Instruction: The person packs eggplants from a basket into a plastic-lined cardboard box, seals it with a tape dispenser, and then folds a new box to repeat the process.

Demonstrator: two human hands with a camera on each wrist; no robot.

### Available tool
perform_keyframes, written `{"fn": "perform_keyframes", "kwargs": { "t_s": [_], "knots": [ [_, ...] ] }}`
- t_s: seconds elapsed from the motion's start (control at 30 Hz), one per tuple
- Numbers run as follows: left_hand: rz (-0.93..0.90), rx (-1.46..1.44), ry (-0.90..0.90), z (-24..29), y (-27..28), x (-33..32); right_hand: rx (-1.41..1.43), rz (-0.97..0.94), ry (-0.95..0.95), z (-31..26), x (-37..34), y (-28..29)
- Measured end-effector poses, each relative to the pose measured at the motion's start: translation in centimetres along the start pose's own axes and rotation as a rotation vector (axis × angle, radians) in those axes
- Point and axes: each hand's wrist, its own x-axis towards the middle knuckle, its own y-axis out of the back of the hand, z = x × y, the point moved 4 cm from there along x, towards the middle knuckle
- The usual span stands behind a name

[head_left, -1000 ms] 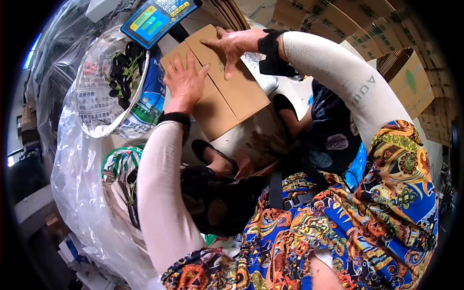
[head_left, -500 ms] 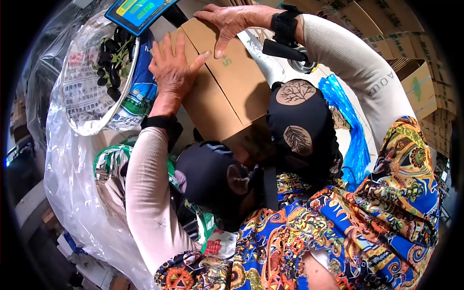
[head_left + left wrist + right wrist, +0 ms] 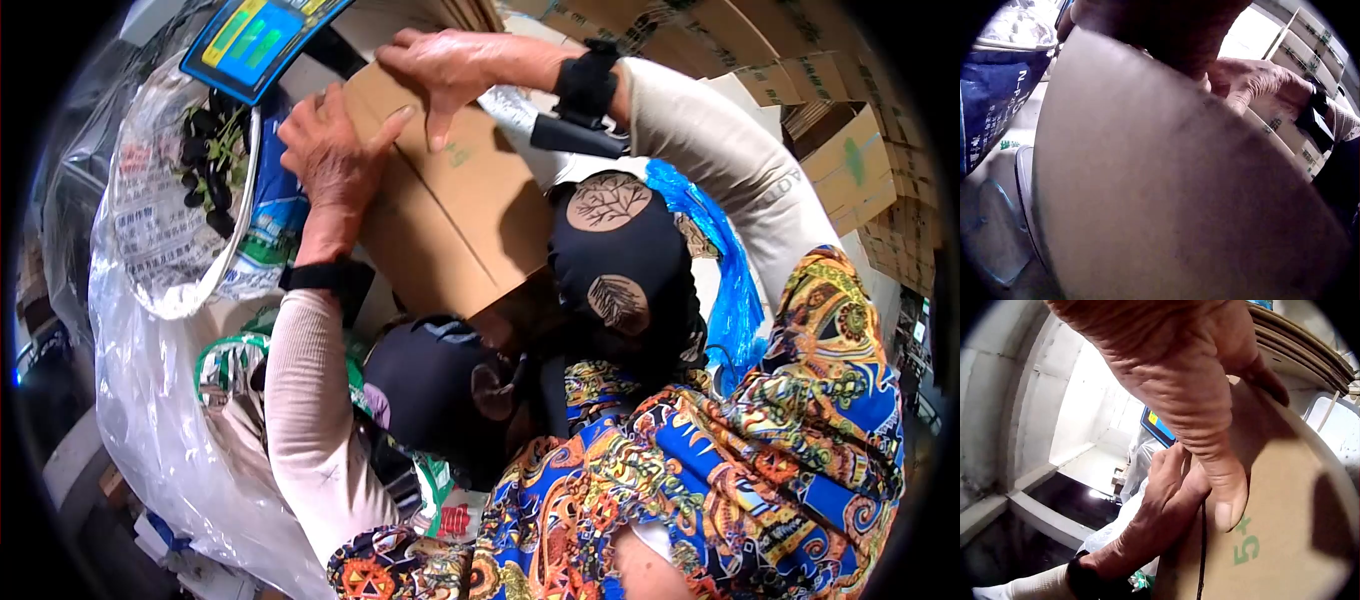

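In the head view a closed cardboard box [image 3: 470, 215] with a dark center seam stands tilted before the knees. My left hand [image 3: 335, 155] grips its far left edge, fingers bent over the side and thumb on top. At the far edge is my right hand [image 3: 455, 70], its thumb pressing the top beside a green mark. The right wrist view shows the right hand [image 3: 1179, 381] hooked over the box edge, with the left hand [image 3: 1160, 506] close by. A plain side of the box [image 3: 1147, 175] fills the left wrist view, hiding the left fingertips.
A blue scale display [image 3: 255, 45] stands at the upper left, above a white-rimmed sack [image 3: 150, 230] holding dark eggplants [image 3: 212, 165]. Clear plastic sheeting [image 3: 170, 430] hangs at left. Blue plastic [image 3: 735, 290] lies right of the knees; stacked cartons [image 3: 850, 170] stand behind.
The knees have come up in front of the box. The box and both hands have shifted left in the view, and the left fingers, spread flat before, now bend over the edge.
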Motion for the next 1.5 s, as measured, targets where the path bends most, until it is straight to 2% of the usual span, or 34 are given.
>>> {"fn": "perform_keyframes", "kwargs": {
  "t_s": [0.1,0.17,0.2,0.3,0.37,0.43,0.47,0.53,0.57,0.6,0.63,0.67,0.7,0.8,0.83,0.9,0.93,1.03,1.13,1.17,1.23,1.3,1.37,1.4,1.43,1.5],
  "knots": [
    [-0.092,0.042,0.111,1.1,0.4,0.7,-0.026,-0.009,-0.022,-0.7,-1.4,0.9],
    [-0.094,0.035,0.159,2.0,0.9,1.3,0.006,0.053,0.001,-0.3,-2.3,1.4],
    [-0.093,0.030,0.172,2.1,1.0,1.6,0.039,0.019,-0.023,-0.5,-2.7,2.1],
    [-0.113,0.007,0.178,1.8,1.4,1.6,0.313,0.213,0.181,3.5,-3.6,1.6],
    [-0.139,-0.009,0.185,1.6,1.5,1.6,0.681,0.099,-0.297,6.3,-6.2,4.9],
    [-0.144,-0.015,0.191,1.6,1.5,1.8,0.273,0.210,-0.322,16.3,-8.5,2.5],
    [-0.142,-0.005,0.192,1.6,1.6,1.8,0.230,0.169,-0.362,20.3,-10.8,1.2],
    [-0.147,-0.002,0.168,1.8,2.1,1.7,-0.043,0.083,-0.486,25.6,-16.9,-3.3],
    [-0.137,0.001,0.162,1.8,2.2,1.8,-0.035,-0.005,-0.542,27.0,-19.4,-5.6],
    [-0.129,0.004,0.155,1.8,2.3,1.8,-0.073,0.074,-0.665,27.7,-21.9,-7.4],
    [-0.120,0.009,0.147,1.8,2.3,1.9,-0.172,0.027,-0.829,27.9,-23.7,-9.0],
    [-0.164,0.004,0.169,1.8,2.3,2.0,-0.158,-0.065,-0.904,29.0,-25.3,-10.9],
    [-0.158,0.006,0.165,1.8,2.3,1.9,-0.094,0.179,-1.125,26.7,-26.3,-10.5],
    [-0.174,0.000,0.171,2.0,2.6,1.8,0.058,0.561,-1.366,24.7,-28.0,-10.4],
    [-0.184,0.001,0.170,2.0,2.5,1.8,0.092,0.552,-1.438,24.0,-28.3,-10.9],
    [-0.204,0.002,0.170,1.9,2.6,2.0,0.455,0.407,-1.469,25.0,-29.7,-14.6],
    [-0.199,-0.001,0.172,2.0,2.6,2.0,0.527,0.387,-1.536,25.3,-30.2,-15.8],
    [-0.188,-0.018,0.173,2.2,2.9,2.2,0.730,0.659,-1.413,26.3,-31.6,-17.2],
    [-0.189,-0.030,0.177,2.1,3.0,2.1,0.799,0.770,-1.356,27.0,-32.6,-17.7],
    [-0.185,-0.036,0.184,2.0,3.0,2.1,0.917,0.801,-1.332,26.6,-33.6,-17.6],
    [-0.175,-0.046,0.187,2.0,2.9,2.2,0.915,0.796,-1.262,22.4,-32.9,-12.6],
    [-0.165,-0.032,0.175,1.5,2.6,1.9,0.849,0.952,-1.058,19.3,-32.0,-8.4],
    [-0.147,-0.035,0.161,1.0,1.9,1.6,0.919,0.994,-0.898,14.5,-29.3,-2.6],
    [-0.132,-0.032,0.157,0.8,1.7,1.5,0.997,0.946,-0.765,12.6,-27.9,-0.2],
    [-0.147,-0.039,0.173,0.7,1.6,1.4,1.252,0.752,-0.787,11.9,-27.3,0.7],
    [-0.175,-0.049,0.211,0.6,1.6,1.3,1.482,0.498,-0.746,9.9,-25.2,2.6]
  ]
}}
